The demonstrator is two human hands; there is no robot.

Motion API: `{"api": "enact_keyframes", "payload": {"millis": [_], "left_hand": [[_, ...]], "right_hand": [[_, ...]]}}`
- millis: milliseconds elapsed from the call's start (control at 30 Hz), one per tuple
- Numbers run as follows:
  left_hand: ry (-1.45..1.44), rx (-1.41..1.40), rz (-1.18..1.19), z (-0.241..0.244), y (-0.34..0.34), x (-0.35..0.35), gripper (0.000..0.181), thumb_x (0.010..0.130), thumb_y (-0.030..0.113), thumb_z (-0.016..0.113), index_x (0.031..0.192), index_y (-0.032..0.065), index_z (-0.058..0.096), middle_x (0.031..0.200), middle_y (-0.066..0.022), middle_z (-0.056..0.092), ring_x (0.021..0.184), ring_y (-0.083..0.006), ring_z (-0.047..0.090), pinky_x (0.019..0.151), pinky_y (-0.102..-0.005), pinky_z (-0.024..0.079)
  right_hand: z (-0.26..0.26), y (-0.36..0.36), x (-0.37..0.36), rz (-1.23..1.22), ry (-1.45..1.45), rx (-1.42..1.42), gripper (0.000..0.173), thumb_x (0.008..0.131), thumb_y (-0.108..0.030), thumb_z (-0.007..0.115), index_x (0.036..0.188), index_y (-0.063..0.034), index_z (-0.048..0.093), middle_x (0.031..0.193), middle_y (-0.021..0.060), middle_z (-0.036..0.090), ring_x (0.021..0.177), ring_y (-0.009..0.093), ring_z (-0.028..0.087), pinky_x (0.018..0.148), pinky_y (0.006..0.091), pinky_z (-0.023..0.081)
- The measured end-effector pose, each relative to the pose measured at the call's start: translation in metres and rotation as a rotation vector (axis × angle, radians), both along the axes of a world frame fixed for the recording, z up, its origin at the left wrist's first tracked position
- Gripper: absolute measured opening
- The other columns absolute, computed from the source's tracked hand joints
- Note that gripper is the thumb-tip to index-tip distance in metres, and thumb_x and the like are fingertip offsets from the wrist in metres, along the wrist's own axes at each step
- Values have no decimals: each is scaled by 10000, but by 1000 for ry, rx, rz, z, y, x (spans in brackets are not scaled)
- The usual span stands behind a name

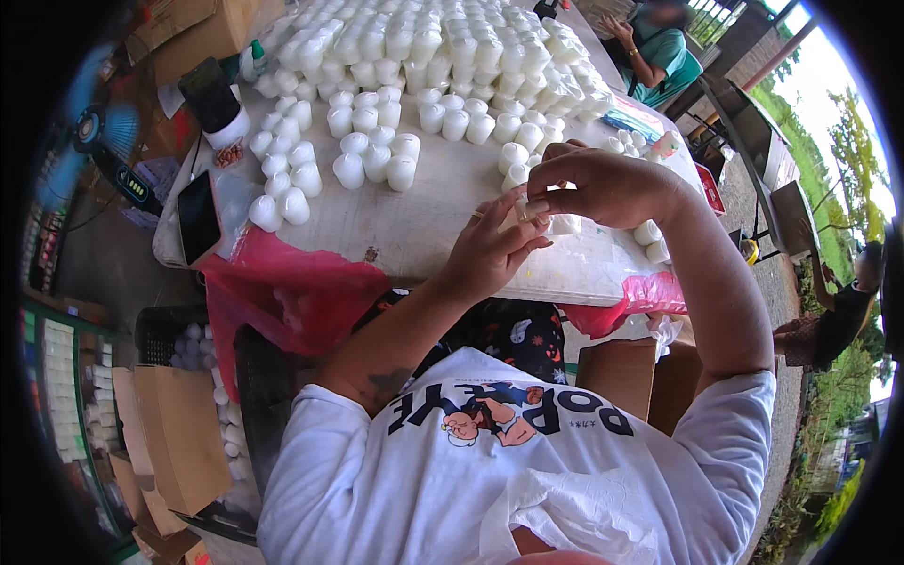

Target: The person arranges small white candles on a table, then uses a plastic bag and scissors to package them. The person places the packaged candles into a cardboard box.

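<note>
My left hand (494,244) and my right hand (600,185) meet over the near right part of the table. Their fingertips pinch a small whitish thing (521,207), largely hidden by the fingers; it may be a candle or its wrap. Just below my right hand lies a white piece (566,224), partly covered, perhaps a wrapped candle. Beyond the hands stand loose white votive candles (514,155). Further left, more of them are grouped in short rows, with one cluster (377,159) near the middle and a longer double row (291,173) at the left.
Plastic-wrapped candle packs (438,42) are stacked across the table's (424,254) far side. A smartphone (196,217) lies at the left edge, near a running fan (92,131). Red plastic (289,289) drapes over the front edge. Cardboard boxes (180,438) flank me. A seated person (660,53) is across the table.
</note>
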State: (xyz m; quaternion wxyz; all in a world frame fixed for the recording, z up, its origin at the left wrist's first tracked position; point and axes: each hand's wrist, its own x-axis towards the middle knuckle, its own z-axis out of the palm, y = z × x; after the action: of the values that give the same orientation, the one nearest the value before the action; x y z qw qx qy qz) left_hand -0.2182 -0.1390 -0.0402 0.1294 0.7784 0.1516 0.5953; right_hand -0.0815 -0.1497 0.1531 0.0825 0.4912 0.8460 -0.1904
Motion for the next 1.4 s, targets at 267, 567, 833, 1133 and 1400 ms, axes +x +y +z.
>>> {"api": "enact_keyframes", "payload": {"millis": [267,567,833,1133,1400], "left_hand": [[5,18,40,0,-4,1,398,737,107,771,1071,137,557,1206,-165,525,1000,-322,600,828,-401,495],[6,30,67,-7,2,4,428,795,207,728,1174,129,545,1206,-196,528,1002,-360,609,856,-431,503],[254,-8,142,-10,-7,-2,775,856,218,652,1437,-9,192,1366,-294,382,1198,-457,461,980,-452,421],[255,-253,-147,5,-18,-1,912,891,318,612,1471,-17,-8,1464,-317,205,1353,-452,260,1091,-473,269],[-392,-1284,-1218,30,-41,3,824,898,420,579,1463,29,124,1445,-103,327,1265,-181,419,1018,-364,399]], "right_hand": [[-15,4,-25,-92,-361,197,307,822,-359,624,860,-63,696,872,100,599,993,271,533,903,427,383],[-41,18,26,-554,-324,-68,940,671,-845,504,916,46,674,765,194,647,756,307,631,858,494,441],[-108,-33,47,-942,886,-390,842,835,-780,293,1233,-47,407,685,105,590,505,126,506,478,247,403],[-162,-67,39,-647,1626,-338,639,934,-496,503,1423,-153,273,928,79,592,670,120,571,580,242,476],[-132,-120,59,-251,1231,295,343,777,-101,751,1107,-96,655,1165,58,563,1106,247,504,962,352,365]]}}
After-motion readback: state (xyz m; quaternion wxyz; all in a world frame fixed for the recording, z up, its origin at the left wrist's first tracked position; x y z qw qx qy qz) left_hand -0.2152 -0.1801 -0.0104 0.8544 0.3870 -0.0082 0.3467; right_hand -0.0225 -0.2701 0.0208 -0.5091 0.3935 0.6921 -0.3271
